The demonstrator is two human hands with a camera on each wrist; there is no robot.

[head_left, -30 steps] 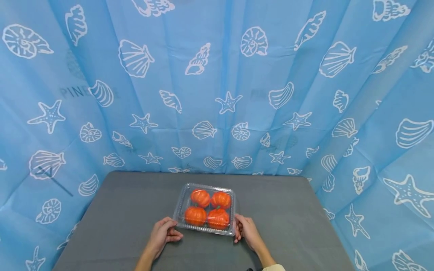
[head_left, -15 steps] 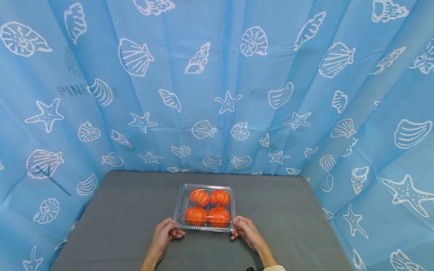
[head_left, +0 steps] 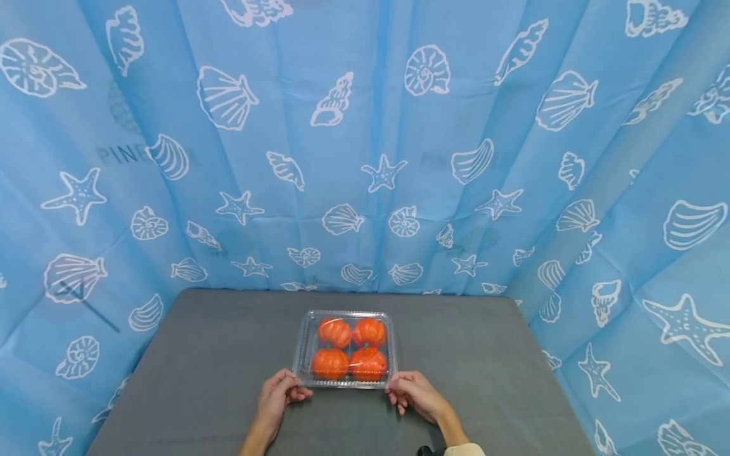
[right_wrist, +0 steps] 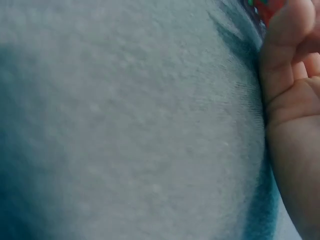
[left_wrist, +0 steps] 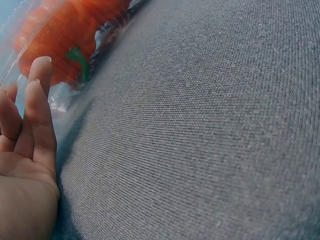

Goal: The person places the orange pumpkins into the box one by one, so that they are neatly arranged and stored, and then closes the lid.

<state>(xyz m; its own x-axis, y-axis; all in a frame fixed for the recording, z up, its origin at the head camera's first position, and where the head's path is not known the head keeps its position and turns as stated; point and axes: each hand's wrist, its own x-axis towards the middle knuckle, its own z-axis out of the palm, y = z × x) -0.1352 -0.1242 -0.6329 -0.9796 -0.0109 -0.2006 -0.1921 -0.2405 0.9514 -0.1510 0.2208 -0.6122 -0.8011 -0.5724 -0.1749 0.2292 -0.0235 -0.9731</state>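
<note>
A clear plastic clamshell box [head_left: 349, 384] lies on the grey cloth in the head view, its lid down. Inside sit several small orange ribbed pumpkins [head_left: 329, 364], one with a green stem [left_wrist: 79, 61] that shows in the left wrist view. At the box's front left corner, my left hand [head_left: 275, 400] pinches the rim between thumb and fingers. My right hand [head_left: 419, 396] pinches the front right corner in the same way, its lower fingers curled beneath. In the right wrist view, that hand hides nearly all of the box.
A table [head_left: 228, 342] covered in grey cloth extends on both sides of the box. Blue curtains [head_left: 353, 158] with white shell prints stand behind it and along both sides.
The box has turned slightly, so its front edge now runs nearly level. My right hand has slid from the box's right side round to its front right corner; the left has shifted slightly right.
</note>
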